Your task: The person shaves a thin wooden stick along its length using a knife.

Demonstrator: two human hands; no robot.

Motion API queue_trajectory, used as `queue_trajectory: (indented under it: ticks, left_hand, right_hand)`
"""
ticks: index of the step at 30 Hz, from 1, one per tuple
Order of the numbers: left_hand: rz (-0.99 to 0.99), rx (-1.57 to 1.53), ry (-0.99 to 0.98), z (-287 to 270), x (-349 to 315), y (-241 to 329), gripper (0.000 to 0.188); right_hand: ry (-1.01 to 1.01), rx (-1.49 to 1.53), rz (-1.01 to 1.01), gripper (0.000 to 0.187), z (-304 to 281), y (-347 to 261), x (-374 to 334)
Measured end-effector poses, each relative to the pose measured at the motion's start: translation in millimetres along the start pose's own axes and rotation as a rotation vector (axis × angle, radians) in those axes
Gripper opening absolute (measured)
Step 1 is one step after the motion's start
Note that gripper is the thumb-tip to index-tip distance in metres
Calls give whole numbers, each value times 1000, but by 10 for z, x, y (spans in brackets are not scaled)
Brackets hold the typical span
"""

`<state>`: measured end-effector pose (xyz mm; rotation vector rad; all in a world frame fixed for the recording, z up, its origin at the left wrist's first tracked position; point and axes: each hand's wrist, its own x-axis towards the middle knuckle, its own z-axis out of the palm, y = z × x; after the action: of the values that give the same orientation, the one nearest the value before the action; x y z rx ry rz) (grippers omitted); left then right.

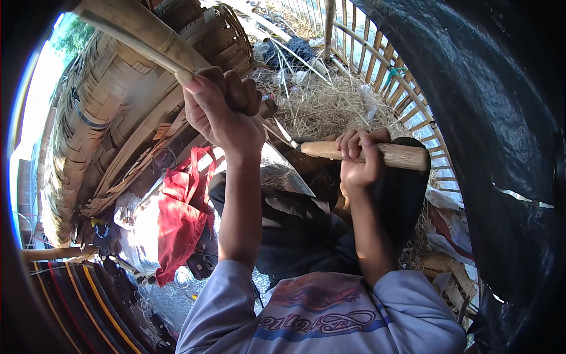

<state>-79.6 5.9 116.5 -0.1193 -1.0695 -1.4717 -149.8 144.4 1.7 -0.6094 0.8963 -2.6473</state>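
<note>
My left hand is raised and closed in a fist around a thin bamboo strip, the thumb laid along it. The strip runs off to the upper left, beside a thick bamboo pole. Pale slivers show below the fist, near the knife. In my right hand is a knife with a thick, pale wooden handle, held level above my right knee. The fingers wrap over the handle's middle. Its front end points left, toward the left fist; the blade is dark and hard to make out.
Large woven bamboo baskets stand at the left. A red cloth bag lies beside my left knee. Dry straw-like shavings cover the ground ahead, below a curved bamboo slat fence. Black plastic sheeting hangs on the right. Striped fabric lies lower left.
</note>
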Motion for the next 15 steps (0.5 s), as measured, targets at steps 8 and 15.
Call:
queue_trajectory:
  ticks: [8,15]
  left_hand:
    - [-45,177,72,-48,-6,214,45]
    - [-48,193,22,-27,-20,14,45]
  right_hand:
    - [-224,164,-146,15,426,-349,73]
    - [-116,-92,80,19,-115,136,-64]
